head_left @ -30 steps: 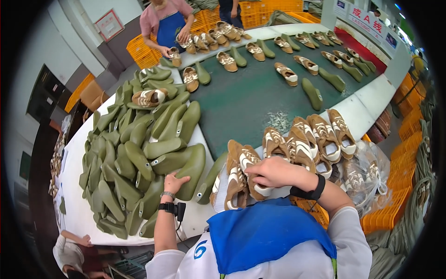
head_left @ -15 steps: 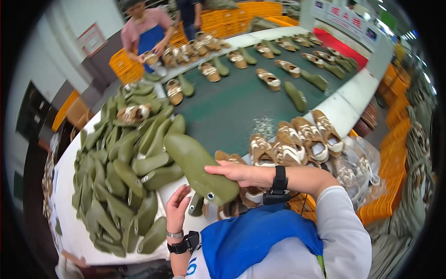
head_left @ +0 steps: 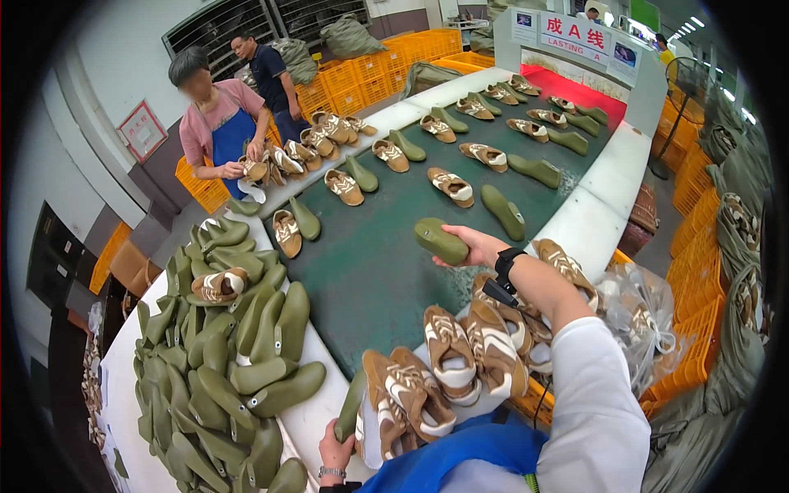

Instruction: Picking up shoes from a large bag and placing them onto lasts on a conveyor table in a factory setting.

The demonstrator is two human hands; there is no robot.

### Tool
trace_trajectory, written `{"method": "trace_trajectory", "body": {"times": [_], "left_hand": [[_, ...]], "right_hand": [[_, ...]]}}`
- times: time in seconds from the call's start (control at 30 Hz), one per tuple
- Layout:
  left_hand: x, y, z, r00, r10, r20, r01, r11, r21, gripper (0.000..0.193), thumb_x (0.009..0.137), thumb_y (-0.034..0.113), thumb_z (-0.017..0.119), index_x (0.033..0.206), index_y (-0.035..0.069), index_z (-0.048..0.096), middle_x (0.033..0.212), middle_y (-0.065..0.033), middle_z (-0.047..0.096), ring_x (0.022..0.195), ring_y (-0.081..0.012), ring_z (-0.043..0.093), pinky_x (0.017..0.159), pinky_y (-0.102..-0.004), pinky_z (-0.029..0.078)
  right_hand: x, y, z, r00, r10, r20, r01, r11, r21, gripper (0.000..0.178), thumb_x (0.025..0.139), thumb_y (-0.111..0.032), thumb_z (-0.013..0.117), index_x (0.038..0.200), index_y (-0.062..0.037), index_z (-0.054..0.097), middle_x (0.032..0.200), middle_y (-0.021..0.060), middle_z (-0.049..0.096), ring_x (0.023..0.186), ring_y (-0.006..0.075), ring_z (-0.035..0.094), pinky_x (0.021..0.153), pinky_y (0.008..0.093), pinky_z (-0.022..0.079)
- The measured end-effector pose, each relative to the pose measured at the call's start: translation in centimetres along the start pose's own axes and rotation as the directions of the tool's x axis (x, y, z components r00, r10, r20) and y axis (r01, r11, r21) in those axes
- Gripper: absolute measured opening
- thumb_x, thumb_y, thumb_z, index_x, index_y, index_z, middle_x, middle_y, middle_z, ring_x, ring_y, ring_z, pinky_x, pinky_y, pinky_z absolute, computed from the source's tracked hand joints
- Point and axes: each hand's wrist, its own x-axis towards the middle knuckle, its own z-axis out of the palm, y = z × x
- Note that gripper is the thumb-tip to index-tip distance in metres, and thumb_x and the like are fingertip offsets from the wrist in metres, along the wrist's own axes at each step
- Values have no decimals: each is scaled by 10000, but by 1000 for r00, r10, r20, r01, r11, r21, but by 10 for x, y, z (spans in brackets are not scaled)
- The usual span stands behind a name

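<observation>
My right hand (head_left: 470, 245) is closed round the heel part of a green shoe last (head_left: 439, 241), held over the dark green belt (head_left: 370, 246). Near the lower edge, my left hand (head_left: 335, 451) grips the lower end of another green last (head_left: 350, 406), which stands tilted beside brown-and-white sneakers (head_left: 404, 393); its fingers are partly hidden. A large heap of green lasts (head_left: 209, 361) covers the white table at left, with one brown sneaker (head_left: 219, 284) on top. Sneakers and lasts lie in rows on the belt, among them a sneaker (head_left: 450, 186) and a last (head_left: 502, 212).
Across the belt a person in a blue apron (head_left: 218, 131) handles sneakers; another person (head_left: 276, 86) stands behind. Orange crates (head_left: 694, 320) and a clear plastic bag (head_left: 645, 320) are at right. A white ledge (head_left: 588, 226) borders the belt. A fan (head_left: 685, 86) stands far right.
My right hand has carried its last forward and right, out over the belt. My left hand has moved down and closed on the other last. The whole view has shifted.
</observation>
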Motion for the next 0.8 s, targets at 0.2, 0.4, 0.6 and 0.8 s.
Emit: {"method": "trace_trajectory", "body": {"times": [0.2,0.4,0.6,0.8], "left_hand": [[-3,-1,5,997,-43,61,45,999,-30,492,728,128,663,1184,72,490,898,-162,633,780,-281,628,659,-347,507],[-8,-8,1,973,-184,141,204,969,-138,472,786,59,606,1234,54,454,943,-133,621,737,-237,607,639,-312,509],[42,41,-33,983,-46,-177,46,999,-3,460,620,164,757,1016,-3,595,835,-197,650,760,-315,639,698,-367,499],[140,96,-79,965,54,-258,-94,985,-148,448,686,174,727,1060,-13,567,898,-174,654,810,-267,636,734,-344,490]], "right_hand": [[67,-18,-41,881,-405,-243,-85,368,-926,829,792,-562,510,1392,-58,238,1341,189,395,1242,364,366,970,427,361],[98,9,7,911,-293,-289,-347,-166,-923,888,745,-457,599,1415,-82,154,1229,161,518,1115,309,512,948,373,394],[123,11,-20,903,-288,-317,-410,-368,-834,709,852,-382,433,1432,-157,92,1252,273,450,1061,379,540,931,494,388],[109,17,-23,882,-420,-214,-373,-342,-863,656,810,-149,526,1389,-195,222,1181,317,455,971,419,566,833,421,470]]}}
